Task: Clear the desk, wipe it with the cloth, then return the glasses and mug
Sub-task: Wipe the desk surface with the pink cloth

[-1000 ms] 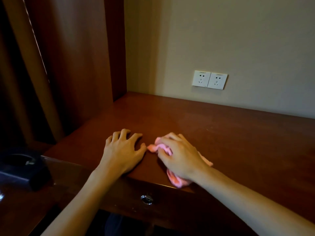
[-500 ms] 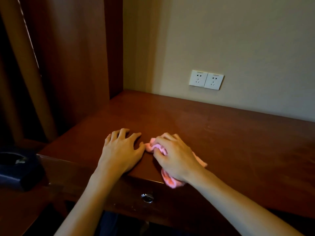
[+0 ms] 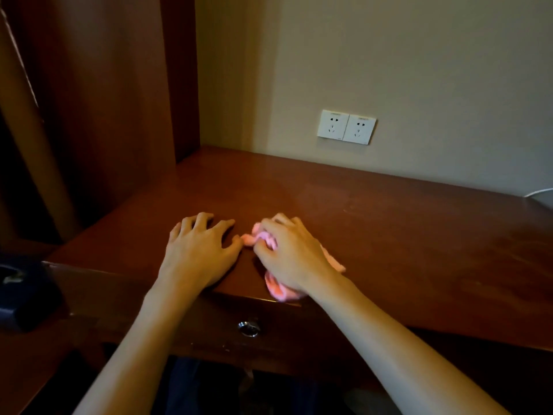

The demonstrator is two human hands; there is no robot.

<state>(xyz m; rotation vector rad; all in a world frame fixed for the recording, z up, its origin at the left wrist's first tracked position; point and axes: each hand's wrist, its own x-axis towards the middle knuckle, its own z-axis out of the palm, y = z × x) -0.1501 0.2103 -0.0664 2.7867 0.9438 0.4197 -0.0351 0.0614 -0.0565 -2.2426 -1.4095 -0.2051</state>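
A pink cloth lies bunched on the brown wooden desk near its front edge. My right hand covers most of the cloth, its fingers curled into the folds. My left hand rests on the desk just left of it, fingers spread and bent, thumb nearly touching the cloth's left tip. No glasses or mug are in view.
A double wall socket sits above the desk's back edge. A wooden side panel rises at the left. A metal drawer pull hangs under the front edge. A dark object lies lower left. A white cable shows far right.
Both hands and the cloth stay at the same spot near the front edge. The view has shifted slightly.
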